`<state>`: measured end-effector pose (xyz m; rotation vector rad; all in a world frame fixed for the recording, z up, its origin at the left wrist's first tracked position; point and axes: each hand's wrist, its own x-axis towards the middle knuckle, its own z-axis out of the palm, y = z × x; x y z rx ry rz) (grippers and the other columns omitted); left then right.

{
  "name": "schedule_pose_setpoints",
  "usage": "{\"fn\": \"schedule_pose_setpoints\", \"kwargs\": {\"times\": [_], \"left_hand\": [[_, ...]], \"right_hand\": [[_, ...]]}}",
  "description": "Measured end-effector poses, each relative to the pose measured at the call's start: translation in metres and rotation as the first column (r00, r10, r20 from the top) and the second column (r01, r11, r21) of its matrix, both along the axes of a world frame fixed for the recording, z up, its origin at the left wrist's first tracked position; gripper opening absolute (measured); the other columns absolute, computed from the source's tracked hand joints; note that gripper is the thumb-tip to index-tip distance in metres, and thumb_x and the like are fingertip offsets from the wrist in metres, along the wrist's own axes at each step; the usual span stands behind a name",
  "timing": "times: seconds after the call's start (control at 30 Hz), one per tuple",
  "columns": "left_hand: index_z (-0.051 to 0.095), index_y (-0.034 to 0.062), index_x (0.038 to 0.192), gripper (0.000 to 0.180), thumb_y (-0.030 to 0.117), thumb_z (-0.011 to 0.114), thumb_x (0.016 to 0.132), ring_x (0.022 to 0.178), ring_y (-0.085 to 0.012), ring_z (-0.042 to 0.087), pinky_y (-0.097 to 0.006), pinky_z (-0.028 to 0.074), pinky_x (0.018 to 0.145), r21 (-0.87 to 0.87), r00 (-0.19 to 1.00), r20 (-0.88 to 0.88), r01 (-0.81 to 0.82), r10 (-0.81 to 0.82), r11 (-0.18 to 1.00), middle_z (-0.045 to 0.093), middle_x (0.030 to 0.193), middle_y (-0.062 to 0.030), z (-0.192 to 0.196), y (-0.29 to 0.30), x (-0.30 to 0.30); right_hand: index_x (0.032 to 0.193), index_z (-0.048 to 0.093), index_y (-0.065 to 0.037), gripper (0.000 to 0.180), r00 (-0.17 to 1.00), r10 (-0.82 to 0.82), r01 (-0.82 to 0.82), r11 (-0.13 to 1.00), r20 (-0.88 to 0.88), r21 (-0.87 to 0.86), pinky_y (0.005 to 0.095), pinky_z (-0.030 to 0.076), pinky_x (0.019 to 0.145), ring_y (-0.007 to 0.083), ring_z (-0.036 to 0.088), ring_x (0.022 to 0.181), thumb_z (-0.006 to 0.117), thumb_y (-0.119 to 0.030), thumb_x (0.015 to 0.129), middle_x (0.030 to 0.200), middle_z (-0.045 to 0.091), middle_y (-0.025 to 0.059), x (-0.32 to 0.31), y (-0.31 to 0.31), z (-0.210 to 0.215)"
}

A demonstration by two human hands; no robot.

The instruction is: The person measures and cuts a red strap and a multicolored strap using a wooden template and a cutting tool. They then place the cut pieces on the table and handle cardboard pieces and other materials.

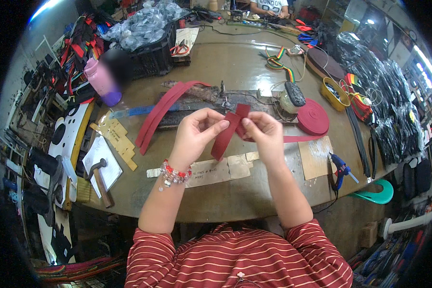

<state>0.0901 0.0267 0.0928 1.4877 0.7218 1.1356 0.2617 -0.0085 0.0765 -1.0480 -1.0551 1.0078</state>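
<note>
At the frame's centre, your left hand [197,132] and right hand [266,136], close together, pinch dark red strapping [223,141]. On the table [216,57], a hammer [101,186] lies lower left and a blue glue gun [340,169] lower right; beyond, a dark red roll [314,117] sits right of centre.

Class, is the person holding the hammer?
No, the hammer lies at the table's left, while the left hand and right hand hold red strap.
</note>
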Motion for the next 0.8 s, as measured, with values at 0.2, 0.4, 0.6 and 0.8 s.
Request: {"fn": "schedule_pose_setpoints", "kwargs": {"times": [0.2, 0.4, 0.6, 0.8], "left_hand": [[0.063, 0.0007, 0.088, 0.009, 0.006, 0.067, 0.082, 0.072, -0.0051, 0.057, -0.022, 0.047, 0.067, 0.042, 0.985, 0.139, -0.112, 0.105, 0.993, 0.065, 0.08, -0.0007, 0.004, -0.021, -0.004], [0.064, 0.0001, 0.09, 0.011, 0.006, 0.068, 0.081, 0.072, -0.0056, 0.058, -0.022, 0.048, 0.068, 0.041, 0.986, 0.15, -0.076, 0.069, 0.996, 0.065, 0.079, -0.0016, 0.011, -0.028, -0.008], [0.063, 0.0009, 0.089, 0.013, 0.012, 0.067, 0.083, 0.07, -0.0046, 0.052, -0.02, 0.044, 0.065, 0.121, 0.983, 0.053, -0.181, 0.176, 0.976, 0.061, 0.078, 0.0021, -0.005, -0.025, 0.008], [0.059, 0.0038, 0.095, 0.019, 0.019, 0.065, 0.086, 0.072, -0.0033, 0.047, -0.019, 0.039, 0.06, -0.32, 0.677, 0.6, -0.285, 0.427, 0.903, 0.055, 0.079, 0.0024, -0.056, 0.024, 0.005]], "right_hand": [[0.097, 0.062, 0.005, 0.014, 0.99, 0.116, -0.113, 0.993, -0.082, 0.04, 0.0257, 0.055, 0.062, 0.0117, 0.063, 0.071, 0.058, -0.004, 0.088, 0.084, 0.065, 0.0079, -0.028, -0.027, 0.016], [0.096, 0.062, 0.004, 0.015, 0.99, 0.138, -0.137, 0.984, -0.004, 0.112, 0.0254, 0.053, 0.059, 0.0103, 0.062, 0.069, 0.057, -0.007, 0.089, 0.078, 0.065, 0.006, -0.028, -0.034, 0.024], [0.088, 0.06, 0.003, 0.026, 0.927, 0.067, -0.11, 0.989, 0.37, 0.097, 0.0267, 0.041, 0.05, 0.0091, 0.053, 0.056, 0.052, -0.021, 0.093, 0.065, 0.061, 0.0076, -0.03, -0.026, 0.019], [0.085, 0.06, 0.003, 0.03, 0.737, 0.389, -0.297, 0.921, 0.552, -0.252, 0.0308, 0.047, 0.051, 0.0155, 0.06, 0.052, 0.05, -0.024, 0.093, 0.061, 0.059, 0.0087, -0.013, 0.0, -0.003]]}}
